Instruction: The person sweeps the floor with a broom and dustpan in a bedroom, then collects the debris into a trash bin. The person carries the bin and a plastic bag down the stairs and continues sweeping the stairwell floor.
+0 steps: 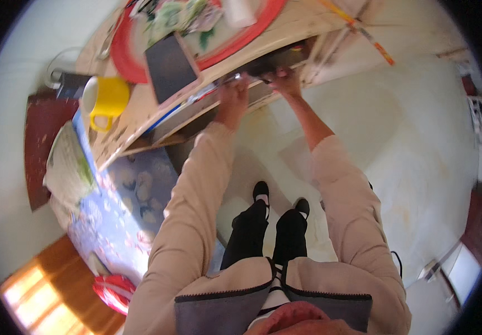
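Both my hands reach into a long opening below the top of a wooden table [127, 125]. My left hand [233, 94] is at the front of this opening, beside a blurred shiny item; whether its fingers grip that item cannot be told. To its right, my right hand [285, 83] touches or holds something dark, too blurred to name. Packets and a blue-edged item [163, 118] lie in the opening, left of my hands. Above it, on the tabletop, a dark flat rectangular device [171, 67] rests partly over a red-rimmed tray [127, 69].
A yellow mug [113, 98] stands near the tabletop's left end, beside a dark box [72, 85] with a white cable. Left below is a bed with a blue floral cover [111, 217]. An orange striped stick [371, 37] lies at upper right. My feet are on the pale floor [412, 167].
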`<move>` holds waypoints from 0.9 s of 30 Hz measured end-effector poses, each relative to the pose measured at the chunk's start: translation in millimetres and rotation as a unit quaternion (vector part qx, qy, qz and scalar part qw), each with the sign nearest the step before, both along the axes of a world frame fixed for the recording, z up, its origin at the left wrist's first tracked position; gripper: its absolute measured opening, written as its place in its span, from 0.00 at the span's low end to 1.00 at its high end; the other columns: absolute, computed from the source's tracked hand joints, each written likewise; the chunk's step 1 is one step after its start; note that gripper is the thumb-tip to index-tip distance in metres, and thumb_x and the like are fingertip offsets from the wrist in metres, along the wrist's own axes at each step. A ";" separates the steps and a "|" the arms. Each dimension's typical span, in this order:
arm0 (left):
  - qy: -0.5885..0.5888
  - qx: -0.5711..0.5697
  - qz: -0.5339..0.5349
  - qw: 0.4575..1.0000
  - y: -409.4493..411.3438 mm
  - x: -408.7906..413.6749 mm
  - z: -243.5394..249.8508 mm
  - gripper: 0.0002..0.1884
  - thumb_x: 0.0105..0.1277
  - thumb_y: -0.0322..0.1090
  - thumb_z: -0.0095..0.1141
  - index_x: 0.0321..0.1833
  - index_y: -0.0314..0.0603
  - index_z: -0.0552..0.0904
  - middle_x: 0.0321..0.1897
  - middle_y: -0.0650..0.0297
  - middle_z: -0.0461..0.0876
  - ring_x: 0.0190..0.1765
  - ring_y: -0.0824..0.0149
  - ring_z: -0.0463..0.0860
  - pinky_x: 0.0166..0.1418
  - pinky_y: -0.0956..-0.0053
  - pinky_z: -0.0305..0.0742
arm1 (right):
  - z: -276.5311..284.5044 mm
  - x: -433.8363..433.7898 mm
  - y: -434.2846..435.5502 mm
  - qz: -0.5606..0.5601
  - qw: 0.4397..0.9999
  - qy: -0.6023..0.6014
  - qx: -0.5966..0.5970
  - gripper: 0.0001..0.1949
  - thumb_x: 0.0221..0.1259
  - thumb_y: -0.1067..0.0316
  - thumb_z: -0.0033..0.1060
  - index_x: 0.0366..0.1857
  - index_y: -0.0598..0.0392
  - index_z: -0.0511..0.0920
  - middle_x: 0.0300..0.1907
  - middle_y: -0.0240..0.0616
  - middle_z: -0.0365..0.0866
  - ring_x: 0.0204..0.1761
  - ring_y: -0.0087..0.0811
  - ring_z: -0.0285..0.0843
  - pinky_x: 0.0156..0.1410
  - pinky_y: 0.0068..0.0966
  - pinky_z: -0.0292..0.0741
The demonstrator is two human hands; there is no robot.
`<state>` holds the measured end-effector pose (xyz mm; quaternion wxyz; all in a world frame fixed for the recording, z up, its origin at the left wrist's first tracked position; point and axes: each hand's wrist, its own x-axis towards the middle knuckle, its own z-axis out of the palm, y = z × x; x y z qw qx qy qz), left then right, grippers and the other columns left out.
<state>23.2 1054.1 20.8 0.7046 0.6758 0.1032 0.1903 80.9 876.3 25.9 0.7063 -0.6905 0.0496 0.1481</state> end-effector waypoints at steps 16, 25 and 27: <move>0.110 -0.436 -0.004 0.893 -85.1 -71.6 15.6 0.13 0.66 0.23 0.45 0.53 0.36 0.74 0.46 0.56 0.81 0.47 0.62 0.81 0.54 0.69 0.78 | -10.4 -73.3 -88.5 -0.172 0.963 0.057 0.201 0.10 0.54 0.67 0.67 0.24 0.59 0.75 0.27 0.36 0.78 0.25 0.23 0.76 0.32 0.20 0.79; 0.310 -0.424 -0.076 0.847 -116.7 -226.6 26.0 0.22 0.70 0.37 0.51 0.65 0.38 0.69 0.56 0.60 0.76 0.57 0.65 0.75 0.60 0.67 0.72 | -0.8 -292.6 -126.9 -0.185 0.749 0.409 0.488 0.13 0.64 0.62 0.56 0.44 0.61 0.71 0.33 0.41 0.74 0.31 0.26 0.73 0.33 0.17 0.76; 0.281 -0.444 -0.169 0.834 -120.5 -241.4 59.4 0.24 0.71 0.41 0.51 0.66 0.37 0.67 0.60 0.60 0.73 0.61 0.65 0.73 0.64 0.65 0.70 | 32.5 -320.6 -115.5 -0.151 0.667 0.446 0.577 0.17 0.65 0.60 0.56 0.48 0.63 0.70 0.36 0.39 0.72 0.31 0.22 0.70 0.31 0.14 0.74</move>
